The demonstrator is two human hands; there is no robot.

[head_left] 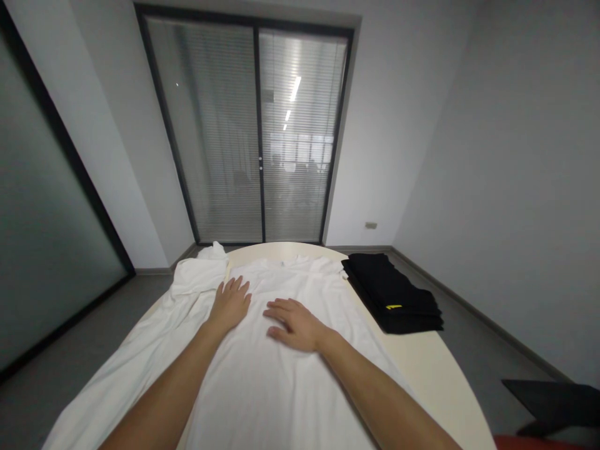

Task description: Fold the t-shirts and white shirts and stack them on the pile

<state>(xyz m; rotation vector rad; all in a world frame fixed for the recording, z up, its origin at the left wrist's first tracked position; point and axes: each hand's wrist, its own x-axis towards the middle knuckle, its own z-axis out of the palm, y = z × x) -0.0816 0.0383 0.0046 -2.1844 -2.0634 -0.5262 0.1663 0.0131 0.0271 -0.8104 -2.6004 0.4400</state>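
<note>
A white T-shirt lies spread out on the pale table, its collar end toward the far edge. Flat on its left side rests my left hand, fingers stretched forward and a little apart. My right hand is over the middle of the shirt, fingers extended to the left and thumb apart; it holds nothing. Another white garment lies loosely along the left side of the table, bunched at its far end, close to my left hand and forearm.
A stack of folded black clothes with a small yellow mark sits at the table's right. The pale tabletop has a curved edge. A dark chair part shows at the lower right. Beyond the table stands a glazed door with blinds.
</note>
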